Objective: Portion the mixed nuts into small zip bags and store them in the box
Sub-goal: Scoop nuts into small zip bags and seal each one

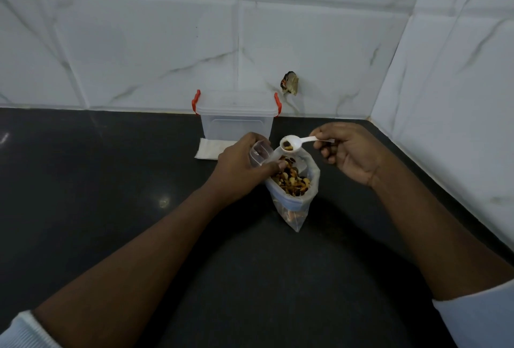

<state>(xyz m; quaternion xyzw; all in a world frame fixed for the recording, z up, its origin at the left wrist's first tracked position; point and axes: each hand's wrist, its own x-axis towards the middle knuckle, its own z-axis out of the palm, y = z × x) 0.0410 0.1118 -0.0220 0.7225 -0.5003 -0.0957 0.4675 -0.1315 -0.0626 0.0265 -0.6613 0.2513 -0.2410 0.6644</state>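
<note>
A shiny black counter (83, 180) lies flat, with a small spot of light (164, 202) on it at 8 o'clock. A white tile back wall (155, 41) with thin grey lines stands at 12 o'clock, and a side wall (459, 69) like it at 3 o'clock. Low on the back wall, just past 12 o'clock, is a small brown broken spot (289, 83).

Forearms extended forward, converging. Left grip (242, 165) curled, holds small zip bag (258, 152); right grip (347, 152) pinches spoon (299, 143) handle.
</note>
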